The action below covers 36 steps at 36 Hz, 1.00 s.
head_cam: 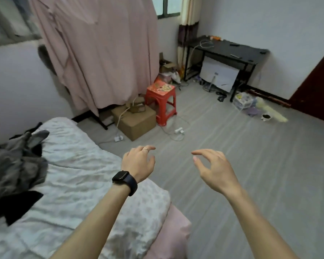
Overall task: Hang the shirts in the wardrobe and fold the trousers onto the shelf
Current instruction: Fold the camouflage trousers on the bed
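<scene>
A heap of grey clothes [17, 161] lies on the bed [79, 184] at the left, with a black garment [13, 204] beside it nearer to me. My left hand [138, 162], with a dark watch and a ring, hovers past the bed's corner with loosely curled fingers and holds nothing. My right hand [213, 169] hangs over the floor, fingers relaxed and empty. A wardrobe draped in pink cloth [105, 53] stands at the back left.
A red plastic stool [162, 101] and cardboard boxes [137, 120] with cables and a power strip [179, 130] sit by the wardrobe's foot. A black desk [226, 51] stands at the back right, with clutter on the floor. A dark door [318, 86] is at the right.
</scene>
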Tool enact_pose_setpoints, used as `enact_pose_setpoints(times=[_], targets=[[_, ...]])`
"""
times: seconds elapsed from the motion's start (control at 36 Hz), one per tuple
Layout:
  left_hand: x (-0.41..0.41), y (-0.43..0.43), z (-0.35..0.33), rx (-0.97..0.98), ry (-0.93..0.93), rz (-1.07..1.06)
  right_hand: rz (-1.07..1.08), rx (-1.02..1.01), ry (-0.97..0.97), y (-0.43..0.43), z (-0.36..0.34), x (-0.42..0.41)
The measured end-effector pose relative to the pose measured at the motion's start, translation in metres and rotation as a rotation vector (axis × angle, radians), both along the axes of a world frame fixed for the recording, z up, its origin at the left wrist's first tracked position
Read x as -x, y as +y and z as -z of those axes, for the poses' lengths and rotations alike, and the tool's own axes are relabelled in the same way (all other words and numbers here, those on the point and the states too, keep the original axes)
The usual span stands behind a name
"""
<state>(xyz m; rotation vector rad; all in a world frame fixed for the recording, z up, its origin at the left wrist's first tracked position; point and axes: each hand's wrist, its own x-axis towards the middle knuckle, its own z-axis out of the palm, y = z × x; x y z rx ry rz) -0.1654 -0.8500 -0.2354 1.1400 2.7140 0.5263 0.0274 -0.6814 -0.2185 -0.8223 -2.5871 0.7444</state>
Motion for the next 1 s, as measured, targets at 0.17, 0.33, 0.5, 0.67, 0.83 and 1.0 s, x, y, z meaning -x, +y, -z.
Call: enact_pose_setpoints(times=[0.17,0.33,0.5,0.67,0.83,1.0], targets=[[0.059,-0.011,0.015,0.021,-0.022,-0.216,-0.212,0.022,-0.005,0.029,0.011,0.098],[0.113,0.004,0.038,0.024,-0.050,-0.464,-0.476,0.056,-0.058,0.078,0.034,0.199],[0.151,0.034,0.053,0.076,-0.072,-0.795,-0.776,0.076,-0.141,0.134,0.049,0.292],[0.168,0.063,0.037,0.117,-0.127,-1.047,-1.002,0.061,-0.166,0.170,0.028,0.366],[0.173,0.064,0.015,0.073,-0.105,-1.235,-1.190,0.060,-0.144,0.159,0.002,0.422],[0.166,0.046,0.004,0.046,-0.090,-1.381,-1.379,0.032,-0.167,0.121,-0.007,0.456]])
